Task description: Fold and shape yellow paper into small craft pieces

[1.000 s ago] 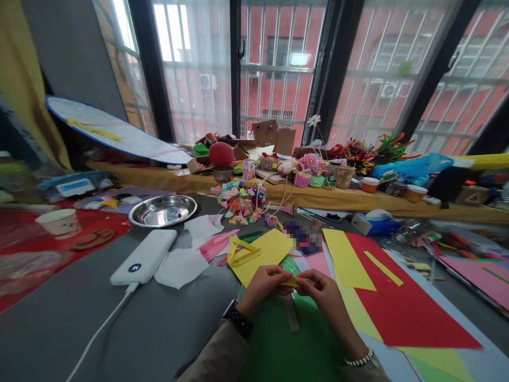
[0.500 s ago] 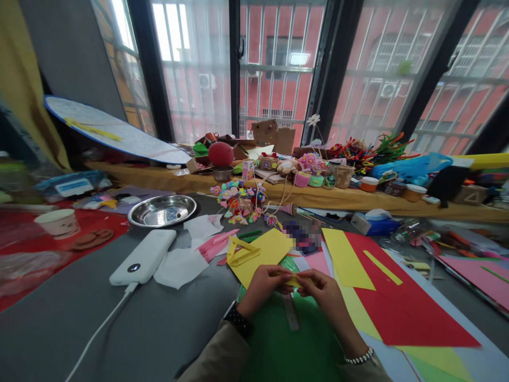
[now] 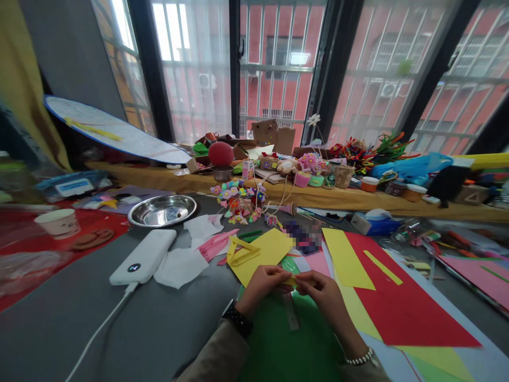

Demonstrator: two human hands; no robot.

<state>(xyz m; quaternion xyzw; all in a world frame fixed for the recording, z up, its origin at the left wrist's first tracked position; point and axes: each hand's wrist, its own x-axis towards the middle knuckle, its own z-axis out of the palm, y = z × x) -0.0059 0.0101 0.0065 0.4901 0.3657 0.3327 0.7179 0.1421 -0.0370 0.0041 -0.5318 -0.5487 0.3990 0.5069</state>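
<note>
Between my two hands is a small piece of yellow paper (image 3: 292,281), mostly hidden by the fingers. My left hand (image 3: 265,286) pinches its left end, and my right hand (image 3: 320,289) pinches the right end close by. Below the hands a ruler (image 3: 291,313) lies on a green sheet (image 3: 286,350). Just beyond them is a larger yellow sheet (image 3: 266,252), with a folded yellow paper frame (image 3: 242,251) resting on its left corner.
To the right, a yellow strip (image 3: 382,267) lies on red paper (image 3: 413,307). A white power bank (image 3: 143,257) with a cable, torn white paper (image 3: 181,267) and a metal plate (image 3: 162,211) are at left. Bead-like flower crafts (image 3: 238,200) stand behind.
My fingertips have shifted slightly on the yellow paper, the right hand moving a little to the left. Everything else looks unmoved.
</note>
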